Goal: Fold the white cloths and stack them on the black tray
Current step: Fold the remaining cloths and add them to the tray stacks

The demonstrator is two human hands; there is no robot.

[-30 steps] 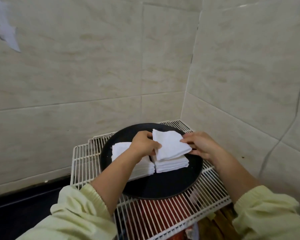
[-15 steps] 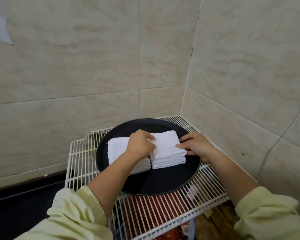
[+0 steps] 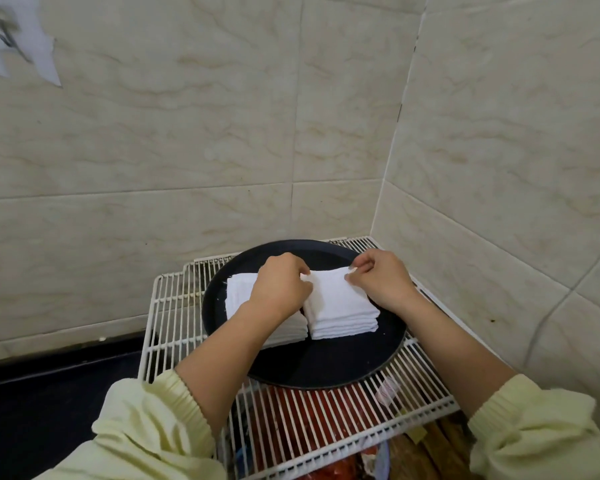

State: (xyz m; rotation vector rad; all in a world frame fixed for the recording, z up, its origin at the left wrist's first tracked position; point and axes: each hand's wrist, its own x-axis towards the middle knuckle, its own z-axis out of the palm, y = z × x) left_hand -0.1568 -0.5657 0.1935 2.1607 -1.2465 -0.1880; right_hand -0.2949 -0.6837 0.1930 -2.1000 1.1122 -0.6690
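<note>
A round black tray point(image 3: 326, 367) is seen resting on a white wire rack point(image 3: 174, 317), set in the corner of a tiled wall point(image 3: 187, 150). Two stacks of folded white cloths are noted side by side on the tray, their near edges touching or nearly so. The left stack point(image 3: 239, 294) is partly covered by the left forearm. The right stack point(image 3: 343, 323) is topped by a folded cloth point(image 3: 333, 292), which is held at its far edge by both hands. Its far left corner is pinched by the curled fingers of the left hand point(image 3: 279, 289). Its far right corner is pinched between thumb and fingertips of the right hand point(image 3: 383, 284). Pale yellow sleeves point(image 3: 153, 431) are pushed up both forearms. Red items, not identifiable, are glimpsed below the rack wires. A torn paper scrap point(image 3: 14, 43) is stuck high on the wall at left.
</note>
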